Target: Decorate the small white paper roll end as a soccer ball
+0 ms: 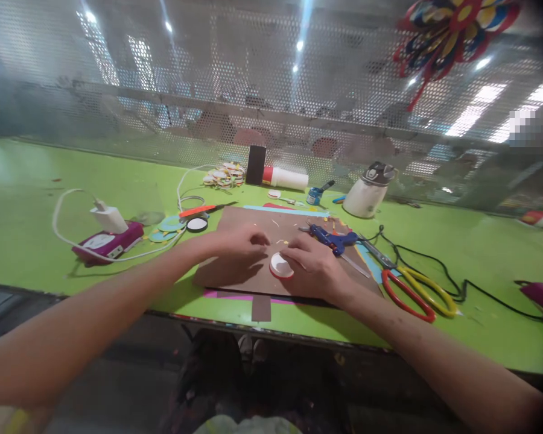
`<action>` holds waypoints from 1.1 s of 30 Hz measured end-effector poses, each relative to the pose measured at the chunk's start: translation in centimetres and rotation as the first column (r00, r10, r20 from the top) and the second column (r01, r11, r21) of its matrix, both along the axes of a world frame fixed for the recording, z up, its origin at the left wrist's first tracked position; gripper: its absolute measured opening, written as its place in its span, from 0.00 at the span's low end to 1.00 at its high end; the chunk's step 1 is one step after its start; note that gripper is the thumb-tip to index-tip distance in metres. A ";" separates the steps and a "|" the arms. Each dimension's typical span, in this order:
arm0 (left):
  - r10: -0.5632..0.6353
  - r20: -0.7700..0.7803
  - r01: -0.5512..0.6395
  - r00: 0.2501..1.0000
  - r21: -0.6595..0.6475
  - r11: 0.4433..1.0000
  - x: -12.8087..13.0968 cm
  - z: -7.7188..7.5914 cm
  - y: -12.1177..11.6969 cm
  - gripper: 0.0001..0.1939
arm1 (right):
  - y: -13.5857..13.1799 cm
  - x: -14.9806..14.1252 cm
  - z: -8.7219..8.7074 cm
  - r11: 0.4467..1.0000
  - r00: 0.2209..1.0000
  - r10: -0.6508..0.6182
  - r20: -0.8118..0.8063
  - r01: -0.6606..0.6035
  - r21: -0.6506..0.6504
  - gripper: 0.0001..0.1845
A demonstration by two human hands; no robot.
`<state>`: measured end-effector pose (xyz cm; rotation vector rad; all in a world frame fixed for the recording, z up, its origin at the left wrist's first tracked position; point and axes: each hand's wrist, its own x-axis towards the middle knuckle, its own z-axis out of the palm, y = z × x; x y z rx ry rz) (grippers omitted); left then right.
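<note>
A small white disc with a red rim (279, 266) is low over the brown board (235, 279). The fingers of my right hand (319, 264) are closed at the disc's upper right edge. To its left, my left hand (247, 244) hovers just above the board, its fingers curled toward the thumb; anything between them is too small to make out. A blue glue gun (332, 238) lies beyond my right hand, its nozzle toward the left. Thin pale scraps lie on the board between and beyond my hands.
Scissors with red and yellow handles (409, 295) and a black cord (438, 265) lie at the right. On the left stand a purple power strip (113, 242) with a white plug and an orange cutter (198, 211). A white pot (366, 193) stands near the perforated screen (271, 90).
</note>
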<state>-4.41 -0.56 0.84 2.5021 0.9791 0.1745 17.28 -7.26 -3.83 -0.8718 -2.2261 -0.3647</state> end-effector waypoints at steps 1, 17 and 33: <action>-0.009 -0.005 0.009 1.000 -0.015 1.000 0.6 -0.1 0.8 0.16 | 0.2 0.0 -0.3 1.000 1.000 0.002 0.014 -0.002 -0.004 0.00; -0.040 -0.008 0.039 0.999 -0.091 0.995 1.8 0.2 -2.0 0.22 | -0.2 3.5 0.7 0.987 0.978 -0.105 -0.183 0.079 -0.143 0.06; -0.094 0.117 0.097 0.989 -0.028 0.995 1.7 -2.8 -1.9 0.20 | -2.5 2.3 3.0 0.844 0.969 -0.002 0.248 0.135 -0.520 0.10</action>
